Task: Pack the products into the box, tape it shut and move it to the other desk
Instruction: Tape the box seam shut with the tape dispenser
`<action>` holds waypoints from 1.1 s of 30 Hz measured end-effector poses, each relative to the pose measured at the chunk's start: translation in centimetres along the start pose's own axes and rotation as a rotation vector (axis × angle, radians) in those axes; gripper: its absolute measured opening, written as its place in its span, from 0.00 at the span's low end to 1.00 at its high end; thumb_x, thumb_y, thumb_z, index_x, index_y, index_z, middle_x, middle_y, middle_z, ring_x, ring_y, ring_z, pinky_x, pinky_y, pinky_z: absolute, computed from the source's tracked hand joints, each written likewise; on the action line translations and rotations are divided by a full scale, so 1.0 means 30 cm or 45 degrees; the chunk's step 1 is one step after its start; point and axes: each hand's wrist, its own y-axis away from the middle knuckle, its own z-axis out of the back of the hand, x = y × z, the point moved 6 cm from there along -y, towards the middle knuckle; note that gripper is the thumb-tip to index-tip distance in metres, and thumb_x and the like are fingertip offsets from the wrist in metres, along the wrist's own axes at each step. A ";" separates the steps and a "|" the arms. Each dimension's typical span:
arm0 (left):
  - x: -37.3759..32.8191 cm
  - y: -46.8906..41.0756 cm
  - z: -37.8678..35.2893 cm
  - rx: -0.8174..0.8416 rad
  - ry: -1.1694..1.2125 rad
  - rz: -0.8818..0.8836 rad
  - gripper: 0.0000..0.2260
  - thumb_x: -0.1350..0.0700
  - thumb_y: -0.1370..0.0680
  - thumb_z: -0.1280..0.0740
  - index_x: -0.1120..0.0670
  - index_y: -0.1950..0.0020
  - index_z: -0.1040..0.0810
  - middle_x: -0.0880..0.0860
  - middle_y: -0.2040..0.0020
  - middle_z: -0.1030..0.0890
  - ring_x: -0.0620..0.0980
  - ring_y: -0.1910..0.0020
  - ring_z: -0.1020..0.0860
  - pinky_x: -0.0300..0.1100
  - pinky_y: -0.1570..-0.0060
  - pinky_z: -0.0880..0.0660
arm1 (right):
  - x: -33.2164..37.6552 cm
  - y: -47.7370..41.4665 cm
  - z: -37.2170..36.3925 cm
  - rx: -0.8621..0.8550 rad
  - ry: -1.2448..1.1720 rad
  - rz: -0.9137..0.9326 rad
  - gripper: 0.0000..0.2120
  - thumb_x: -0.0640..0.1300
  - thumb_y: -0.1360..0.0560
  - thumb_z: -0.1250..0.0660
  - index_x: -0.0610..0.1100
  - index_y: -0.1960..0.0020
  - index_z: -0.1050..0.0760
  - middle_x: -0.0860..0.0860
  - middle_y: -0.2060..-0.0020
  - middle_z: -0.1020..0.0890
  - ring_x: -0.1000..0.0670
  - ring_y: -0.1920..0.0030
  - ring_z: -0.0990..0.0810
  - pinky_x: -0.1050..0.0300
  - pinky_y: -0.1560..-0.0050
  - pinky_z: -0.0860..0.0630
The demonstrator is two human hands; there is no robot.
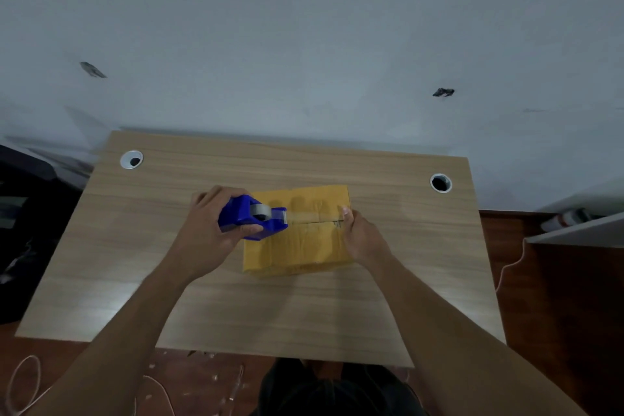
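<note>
A yellow-brown cardboard box (300,246) lies closed in the middle of the wooden desk (236,307), its flaps meeting in a dark seam. My left hand (209,223) grips a blue tape dispenser (251,218) at the box's left edge. A strip of clear tape (314,213) stretches from the dispenser rightward over the seam. My right hand (359,235) rests at the box's right edge, thumb pressing the tape end down. The products are hidden inside the box.
The desk has two round cable holes, one at the back left (131,159) and one at the back right (440,183). A white shelf or desk edge (574,230) shows at the right. Dark objects (30,213) stand left. Cables lie on the red-brown floor.
</note>
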 end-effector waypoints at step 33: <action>0.369 0.097 0.115 -0.071 0.105 0.183 0.26 0.57 0.23 0.19 0.32 0.39 0.28 0.21 0.40 0.26 0.54 0.32 0.29 0.52 0.37 0.25 | 0.040 0.037 0.016 -0.032 0.131 -0.085 0.36 0.65 0.14 0.60 0.44 0.27 0.26 0.38 0.36 0.18 0.35 0.35 0.20 0.44 0.42 0.26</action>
